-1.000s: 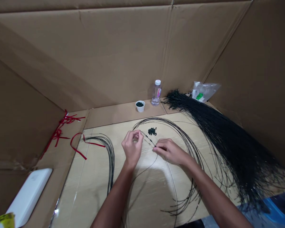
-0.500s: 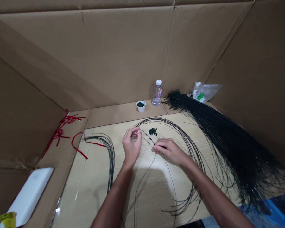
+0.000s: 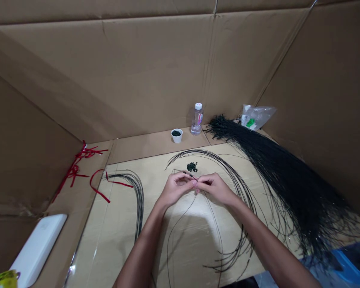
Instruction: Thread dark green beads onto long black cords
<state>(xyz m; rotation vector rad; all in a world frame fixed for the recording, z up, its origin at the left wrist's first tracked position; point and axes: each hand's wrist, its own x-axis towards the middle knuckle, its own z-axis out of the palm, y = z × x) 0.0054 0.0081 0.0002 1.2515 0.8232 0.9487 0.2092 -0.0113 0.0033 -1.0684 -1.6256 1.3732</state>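
Observation:
My left hand point(image 3: 176, 188) and my right hand point(image 3: 215, 186) meet fingertip to fingertip over the pale board point(image 3: 114, 236). Both pinch one thin black cord point(image 3: 180, 214) that loops down toward me. Small dark beads sit on the cord between the fingertips, mostly hidden. A little pile of dark beads point(image 3: 192, 166) lies just beyond my hands. A curved sheaf of black cords point(image 3: 243, 188) arcs around my right hand.
A white cup of beads point(image 3: 177, 135) and a small water bottle point(image 3: 197, 119) stand at the back. A big bundle of black cords point(image 3: 288, 176) lies at right, a plastic bag point(image 3: 255, 116) behind it. Red ribbons point(image 3: 84, 168), another cord bunch point(image 3: 139, 196) and a white device point(image 3: 36, 250) lie left.
My left hand has moved right and closed the gap to my right hand; the beaded stretch of cord that lay taut between them is now bunched at the fingertips.

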